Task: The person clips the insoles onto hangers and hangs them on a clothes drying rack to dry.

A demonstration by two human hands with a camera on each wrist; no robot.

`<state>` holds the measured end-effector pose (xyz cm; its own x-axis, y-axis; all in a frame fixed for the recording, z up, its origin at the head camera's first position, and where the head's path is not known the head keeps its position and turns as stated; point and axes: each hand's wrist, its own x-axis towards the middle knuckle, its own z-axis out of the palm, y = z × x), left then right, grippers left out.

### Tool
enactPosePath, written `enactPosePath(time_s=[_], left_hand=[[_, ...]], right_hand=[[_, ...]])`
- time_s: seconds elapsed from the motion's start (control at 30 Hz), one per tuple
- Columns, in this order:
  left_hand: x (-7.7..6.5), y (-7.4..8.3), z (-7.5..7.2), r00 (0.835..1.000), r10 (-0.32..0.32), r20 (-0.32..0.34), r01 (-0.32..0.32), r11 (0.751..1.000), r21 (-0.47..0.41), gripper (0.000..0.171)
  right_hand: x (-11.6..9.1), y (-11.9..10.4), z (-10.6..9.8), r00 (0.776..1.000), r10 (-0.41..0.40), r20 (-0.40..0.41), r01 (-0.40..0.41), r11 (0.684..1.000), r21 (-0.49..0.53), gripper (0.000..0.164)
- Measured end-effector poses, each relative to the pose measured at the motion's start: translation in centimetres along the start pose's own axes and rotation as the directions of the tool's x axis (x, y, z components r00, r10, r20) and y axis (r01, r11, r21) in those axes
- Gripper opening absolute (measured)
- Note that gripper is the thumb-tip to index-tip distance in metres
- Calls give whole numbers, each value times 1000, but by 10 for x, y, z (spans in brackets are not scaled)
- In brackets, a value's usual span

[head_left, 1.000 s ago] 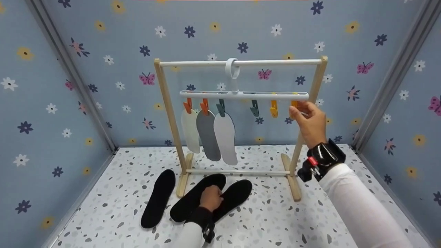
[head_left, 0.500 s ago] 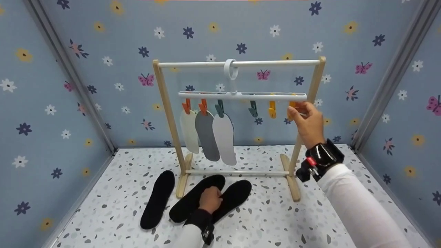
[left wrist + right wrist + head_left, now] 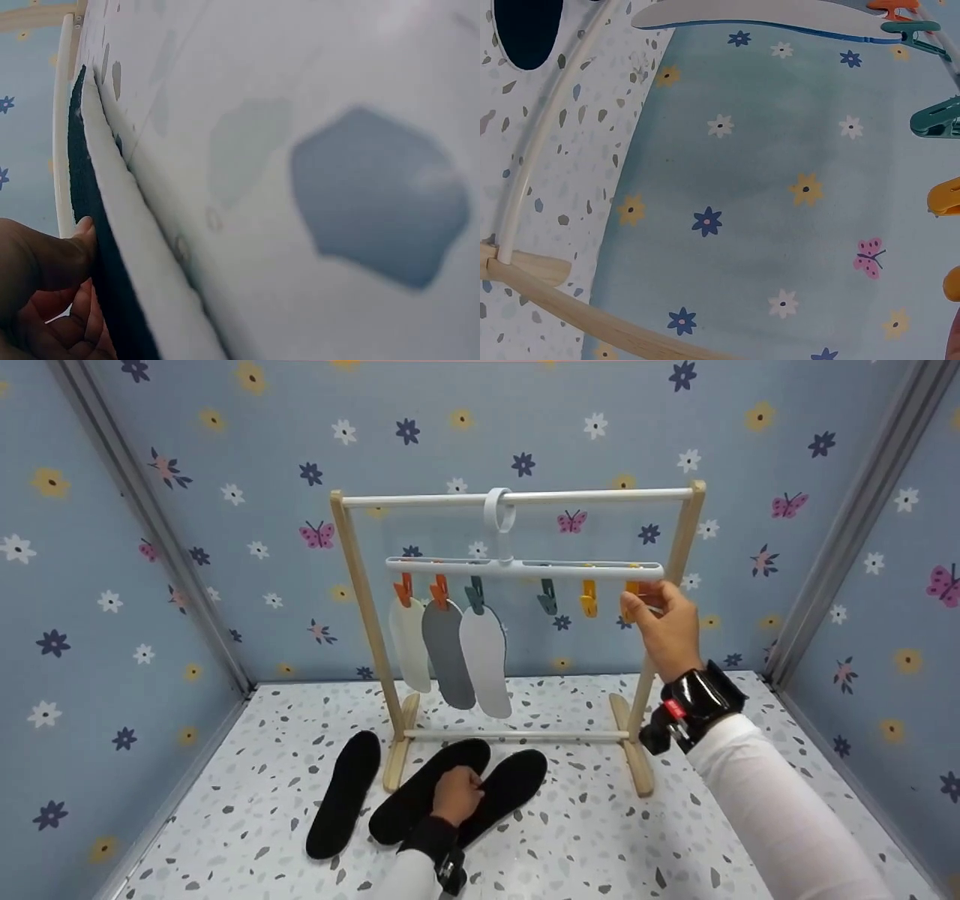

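Note:
My right hand pinches the rightmost yellow clothespin under the right end of the white hanger. Only a sliver of that hand enters the right wrist view. Low at centre, my left hand rests with loosely curled fingers between a black insole and another, right-hand black insole. Its thumb lies at the dark top face of an insole in the left wrist view. A grey insole, a pale insole and a white one hang from clothespins at the left.
A wooden rack with a white top rod carries the hanger. Another yellow clothespin and a green clothespin hang without insoles. One more black insole lies at left on the speckled floor. Flowered walls enclose the space.

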<state>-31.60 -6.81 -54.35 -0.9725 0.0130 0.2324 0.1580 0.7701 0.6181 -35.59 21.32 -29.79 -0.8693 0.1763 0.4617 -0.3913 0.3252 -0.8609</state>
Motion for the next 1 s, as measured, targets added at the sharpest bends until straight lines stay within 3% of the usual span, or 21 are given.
enactPosePath(time_s=[0.2, 0.47, 0.6, 0.8, 1.0], left_hand=[[-1, -4, -1, 998, 43, -34, -43, 999, -21, 14], [0, -8, -9, 1000, 26, 14, -24, 988, -155, 11], [-1, -8, -15, 997, -19, 80, 40, 962, -268, 10], [-7, -6, -19, 987, -58, 149, 116, 903, -413, 11], [-10, -4, -22, 987, -59, 150, 121, 886, -448, 12]], right_hand=[[1, -1, 1, 1000, 11, 16, -11, 1000, -21, 49], [1, -3, -1, 1000, -9, 10, 9, 1000, -18, 44], [2, -3, 0, 1000, -13, -6, 13, 1000, -8, 40], [2, -1, -1, 1000, -11, -3, 11, 1000, -22, 42], [1, -1, -2, 1000, 4, 14, -4, 1000, -16, 42]])
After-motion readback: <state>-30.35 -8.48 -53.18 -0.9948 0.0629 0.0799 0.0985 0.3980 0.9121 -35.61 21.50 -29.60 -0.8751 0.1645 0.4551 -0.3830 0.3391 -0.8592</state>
